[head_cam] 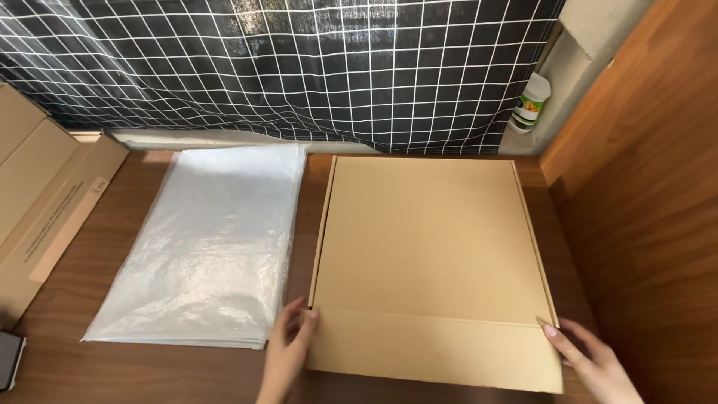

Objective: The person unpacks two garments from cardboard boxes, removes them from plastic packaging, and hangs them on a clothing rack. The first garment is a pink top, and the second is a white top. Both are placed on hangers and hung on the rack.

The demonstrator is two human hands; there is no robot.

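Note:
A flat brown cardboard box (430,247) lies on the wooden table (105,366), its front flap folded toward me. My left hand (290,350) touches the box's front left corner, with the fingers resting on the flap's edge. At the front right corner, my right hand (594,360) has its fingertips on the box's edge. Neither hand grips anything. Just left of the box lies a stack of clear plastic bags (213,247).
Flattened cardboard (41,202) leans at the far left. A dark object (9,360) sits at the bottom left edge. A black grid-patterned curtain (299,67) hangs behind. A white bottle (531,103) stands in the back right corner. A wooden wall (651,209) closes the right side.

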